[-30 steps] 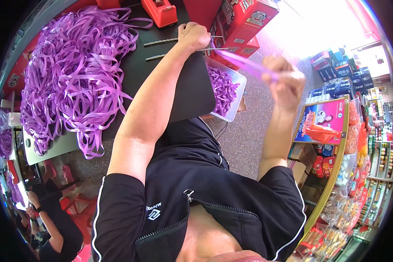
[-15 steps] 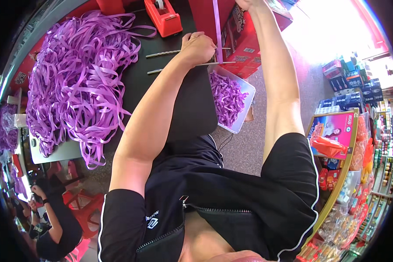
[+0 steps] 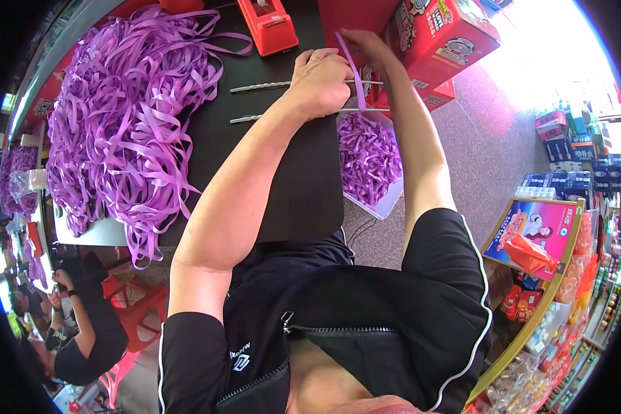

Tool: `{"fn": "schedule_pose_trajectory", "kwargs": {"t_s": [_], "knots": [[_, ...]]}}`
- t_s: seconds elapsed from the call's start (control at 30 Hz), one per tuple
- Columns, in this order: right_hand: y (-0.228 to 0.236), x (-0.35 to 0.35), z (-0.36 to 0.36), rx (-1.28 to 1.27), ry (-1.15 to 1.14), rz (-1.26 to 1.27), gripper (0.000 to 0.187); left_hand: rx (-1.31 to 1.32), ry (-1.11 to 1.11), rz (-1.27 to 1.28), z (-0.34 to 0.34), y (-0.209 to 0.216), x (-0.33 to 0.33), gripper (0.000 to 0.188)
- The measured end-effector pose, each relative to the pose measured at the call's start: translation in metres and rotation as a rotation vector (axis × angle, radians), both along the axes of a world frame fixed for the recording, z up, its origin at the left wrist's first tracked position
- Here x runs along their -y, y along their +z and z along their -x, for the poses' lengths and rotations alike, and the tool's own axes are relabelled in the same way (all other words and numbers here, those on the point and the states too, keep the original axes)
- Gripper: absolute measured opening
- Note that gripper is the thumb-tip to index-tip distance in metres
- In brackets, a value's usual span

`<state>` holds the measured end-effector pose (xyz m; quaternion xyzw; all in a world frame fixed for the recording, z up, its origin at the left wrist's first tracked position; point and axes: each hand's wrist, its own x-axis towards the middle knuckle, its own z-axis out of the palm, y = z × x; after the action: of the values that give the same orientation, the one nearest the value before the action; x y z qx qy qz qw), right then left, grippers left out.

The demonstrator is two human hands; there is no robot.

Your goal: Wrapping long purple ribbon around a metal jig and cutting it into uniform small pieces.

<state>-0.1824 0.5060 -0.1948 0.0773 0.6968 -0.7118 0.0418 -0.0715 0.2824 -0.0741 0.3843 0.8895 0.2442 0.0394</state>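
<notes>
Two thin metal rods (image 3: 261, 87) lie side by side on the black table (image 3: 283, 183), their ends sticking out past its right edge. My left hand (image 3: 321, 81) is curled over them at that edge, closed, its fingertips hidden. A purple ribbon (image 3: 355, 69) runs across the rods' outer ends and up to my right hand (image 3: 367, 50). The right fingers are closed at the ribbon's upper part. A big tangled heap of purple ribbon (image 3: 127, 124) covers the table's left side. Below the rod ends stands a pale plastic bin (image 3: 393, 190) full of short purple ribbon pieces (image 3: 369, 159).
A red tape dispenser (image 3: 272, 31) sits at the table's far side. Red cartons (image 3: 438, 41) are stacked beyond my right hand. To the right is a display counter (image 3: 531, 234) with packaged goods. Another person (image 3: 90, 324) sits at lower left near a red stool (image 3: 141, 307).
My right hand has come down from the top edge toward the rods, bringing the ribbon's upper part lower. The left hand stays over the rods; the view has shifted slightly.
</notes>
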Motion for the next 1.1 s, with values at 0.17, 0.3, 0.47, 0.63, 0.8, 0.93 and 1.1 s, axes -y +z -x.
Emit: {"fn": "schedule_pose_trajectory", "kwargs": {"t_s": [0.17, 0.3, 0.47, 0.63, 0.8, 0.93, 1.1], "knots": [[-0.054, 0.019, -0.082, -0.218, 0.257, -0.375, 0.030, -0.035, 0.029, -0.046, -0.003, -0.004, 0.006, 0.032], [-0.113, 0.011, -0.174, -0.179, 0.164, -0.202, 0.035, -0.171, 0.088, -0.105, -0.005, -0.006, -0.007, 0.023], [-0.068, 0.073, -0.289, -0.022, -0.058, -0.101, 0.034, -0.208, 0.085, -0.313, -0.006, -0.009, -0.005, 0.020], [-0.002, 0.114, -0.347, -0.133, -0.195, -0.160, 0.031, -0.180, 0.094, -0.291, 0.004, -0.019, -0.007, 0.017], [0.086, 0.142, -0.363, -0.198, -0.256, -0.283, 0.033, -0.162, 0.114, -0.196, -0.003, -0.012, -0.008, 0.025], [0.118, 0.123, -0.347, -0.430, -0.212, -0.137, 0.024, -0.166, 0.127, -0.213, -0.002, -0.013, -0.007, 0.025], [0.146, 0.100, -0.302, -0.617, -0.229, 0.107, 0.023, -0.141, 0.125, -0.199, -0.003, -0.009, -0.004, 0.026]]}}
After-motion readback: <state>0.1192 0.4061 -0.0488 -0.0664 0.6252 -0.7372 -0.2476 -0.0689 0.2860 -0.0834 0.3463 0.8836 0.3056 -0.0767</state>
